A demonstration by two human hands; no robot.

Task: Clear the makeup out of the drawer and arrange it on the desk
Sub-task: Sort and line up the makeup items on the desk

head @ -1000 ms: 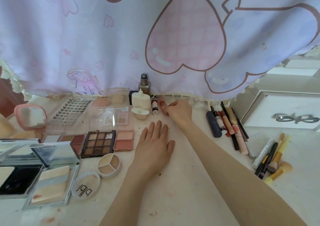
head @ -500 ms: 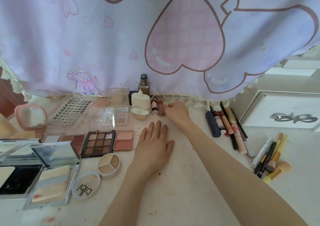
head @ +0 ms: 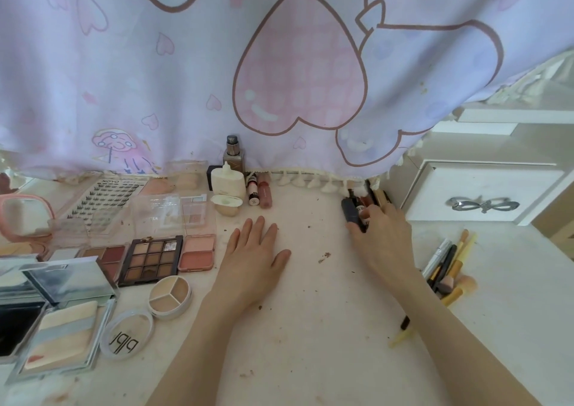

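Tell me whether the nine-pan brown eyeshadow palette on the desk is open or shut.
Open. The eyeshadow palette lies flat with all nine brown pans exposed and no lid over them.

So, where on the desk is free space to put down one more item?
Bare desk lies between the left hand and right hand, and along the near edge. The palettes crowd the left; lip tubes and brushes crowd the right.

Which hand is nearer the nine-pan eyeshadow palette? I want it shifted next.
Left. The left hand lies flat on the desk just right of the eyeshadow palette; the right hand is much farther right, at the lipstick tubes.
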